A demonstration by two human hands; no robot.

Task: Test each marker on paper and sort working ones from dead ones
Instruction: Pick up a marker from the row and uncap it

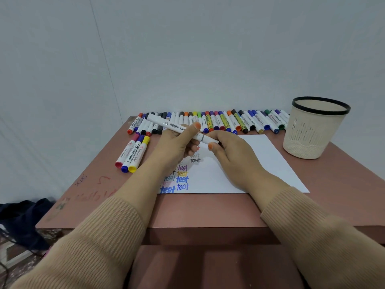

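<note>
My left hand [177, 144] grips the barrel of a long white marker [166, 124] held slantwise above the table. My right hand [231, 151] pinches that marker's right end, at its cap [210, 140]. Under both hands lies a white sheet of paper [260, 163] with the word "test" written several times in black, purple, yellow and blue along its left side. A long row of capped markers [218, 122] in many colours lies along the table's far edge. Three markers, pink, blue and yellow [133, 155], lie together to the left of the paper.
A beige perforated bin with a black rim [312, 130] stands at the table's right rear corner. The brown table [208, 209] has scribbles on its left part. Dark cloth [23, 217] lies on the floor to the left. A white wall is right behind the table.
</note>
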